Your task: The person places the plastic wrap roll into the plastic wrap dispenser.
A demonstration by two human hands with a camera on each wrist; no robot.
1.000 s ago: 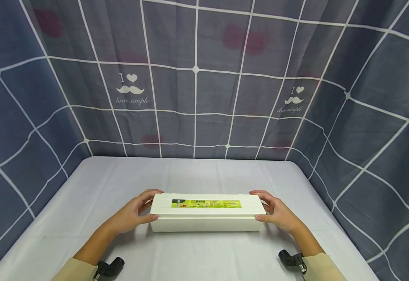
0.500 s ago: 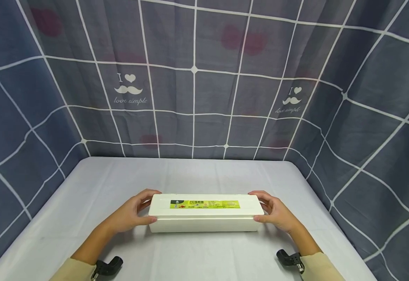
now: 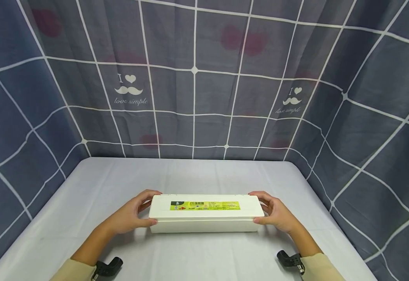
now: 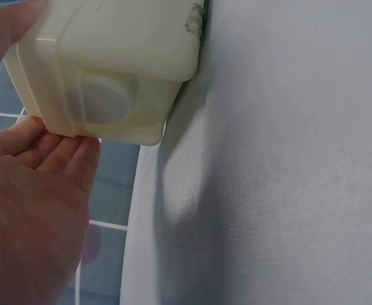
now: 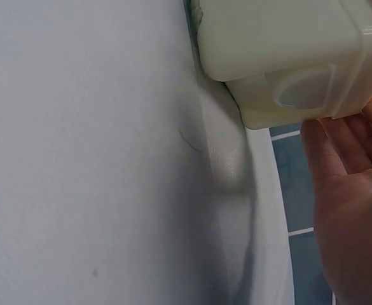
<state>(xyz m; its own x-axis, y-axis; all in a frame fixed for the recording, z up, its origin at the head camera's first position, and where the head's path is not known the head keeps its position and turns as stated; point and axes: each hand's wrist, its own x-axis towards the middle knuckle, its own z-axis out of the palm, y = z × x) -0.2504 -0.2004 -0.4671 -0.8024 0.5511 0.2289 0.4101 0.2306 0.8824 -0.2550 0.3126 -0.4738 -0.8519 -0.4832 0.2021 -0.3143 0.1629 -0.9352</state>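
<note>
A long, off-white plastic cling film dispenser box (image 3: pixel 204 214) lies crosswise near the middle of the table, its lid down. Its top bears a yellow-green label (image 3: pixel 205 205) printed with Chinese characters. My left hand (image 3: pixel 128 214) grips the left end, thumb at the front edge and fingers behind. At the other end, my right hand (image 3: pixel 278 214) holds the box the same way. Both wrist views show the fingers against the back side. A round pale inset (image 4: pixel 108 97) marks the left end of the box, and a similar round inset (image 5: pixel 304 88) is on the right end.
A white cloth covers the table (image 3: pixel 190 257). Grey-blue curtains with a white grid (image 3: pixel 211 91) enclose the back and both sides. A black wrist mount (image 3: pixel 109 267) sits at the left sleeve, and another black mount (image 3: pixel 289 258) at the right.
The head view has shifted very slightly. Both hands keep their hold on the cling film dispenser box, which stays in place on the table.
</note>
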